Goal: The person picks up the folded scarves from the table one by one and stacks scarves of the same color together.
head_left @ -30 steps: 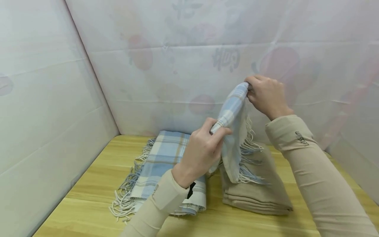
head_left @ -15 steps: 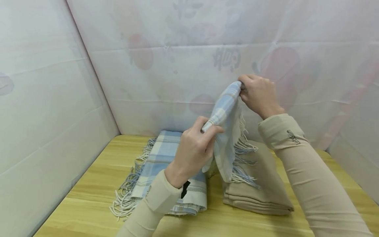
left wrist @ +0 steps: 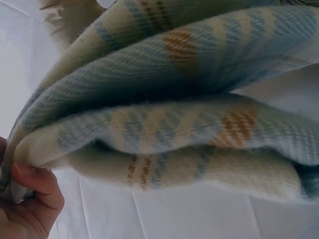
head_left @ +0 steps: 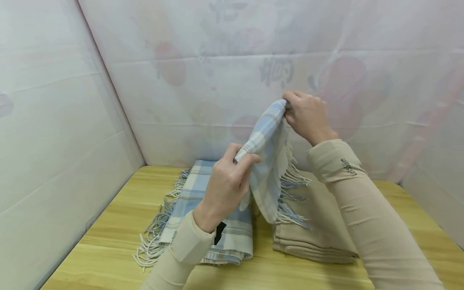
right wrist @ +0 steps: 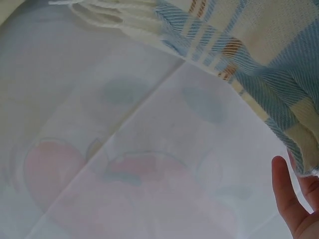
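My left hand (head_left: 225, 183) pinches one end of a rolled edge of a blue-and-cream plaid scarf (head_left: 264, 131). Higher and to the right, my right hand (head_left: 308, 117) grips the other end of that edge. The scarf hangs in a slanted fold between them, its fringe (head_left: 290, 207) dangling over a folded tan cloth (head_left: 319, 241). In the left wrist view, several soft layers of the scarf (left wrist: 164, 129) fill the frame. Below the left hand lies plaid fabric (head_left: 192, 189), folded flat with fringe at its left side; I cannot tell whether it joins the held part.
A wood-grain table (head_left: 119, 209) carries both folded stacks, side by side with a narrow gap. A black label (head_left: 219, 233) shows on the plaid stack. White sheets with faint prints form a back wall (head_left: 217, 92) and side walls close around the table.
Both hands have drifted left together, carrying the scarf at about the same height. The fringe has swung left over the tan cloth. Both stacks stay where they were.
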Demonstrator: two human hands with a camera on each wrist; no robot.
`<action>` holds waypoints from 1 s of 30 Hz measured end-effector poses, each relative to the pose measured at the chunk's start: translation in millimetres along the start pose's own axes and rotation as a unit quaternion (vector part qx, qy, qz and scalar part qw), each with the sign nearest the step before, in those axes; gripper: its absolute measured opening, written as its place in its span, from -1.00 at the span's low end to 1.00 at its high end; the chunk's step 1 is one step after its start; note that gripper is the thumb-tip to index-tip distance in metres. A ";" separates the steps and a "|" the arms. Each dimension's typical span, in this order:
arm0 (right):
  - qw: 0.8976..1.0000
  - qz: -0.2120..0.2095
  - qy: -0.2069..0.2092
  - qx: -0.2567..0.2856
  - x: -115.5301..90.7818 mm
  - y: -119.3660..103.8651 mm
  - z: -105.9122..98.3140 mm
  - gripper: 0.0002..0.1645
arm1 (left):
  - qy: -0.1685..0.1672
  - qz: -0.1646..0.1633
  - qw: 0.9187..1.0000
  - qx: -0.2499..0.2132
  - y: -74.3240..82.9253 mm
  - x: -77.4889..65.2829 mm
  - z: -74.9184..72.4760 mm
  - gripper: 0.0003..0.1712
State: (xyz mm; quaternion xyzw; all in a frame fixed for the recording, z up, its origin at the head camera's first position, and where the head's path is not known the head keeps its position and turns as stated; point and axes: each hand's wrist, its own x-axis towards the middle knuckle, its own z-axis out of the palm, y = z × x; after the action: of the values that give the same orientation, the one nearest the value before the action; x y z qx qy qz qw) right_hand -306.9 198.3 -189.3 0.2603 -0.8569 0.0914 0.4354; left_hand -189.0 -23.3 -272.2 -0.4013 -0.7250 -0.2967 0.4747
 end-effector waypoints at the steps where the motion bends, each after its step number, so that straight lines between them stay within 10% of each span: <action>1: 1.000 0.000 0.000 0.003 0.8 -0.8 0.4 -0.82 | 0.002 0.000 1.000 0.001 -0.4 -0.3 -0.7 -0.74; 30: 1.000 -0.007 -0.008 0.021 12.4 -18.6 6.1 -0.88 | 0.019 0.000 0.999 0.033 -15.1 -5.9 -26.8 -0.68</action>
State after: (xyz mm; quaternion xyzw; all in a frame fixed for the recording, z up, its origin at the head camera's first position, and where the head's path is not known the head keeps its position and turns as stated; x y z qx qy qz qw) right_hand -307.3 175.7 -184.4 0.2758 -0.8567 0.1038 0.4233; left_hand -188.6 -54.4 -268.5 -0.3800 -0.7253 -0.2797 0.5013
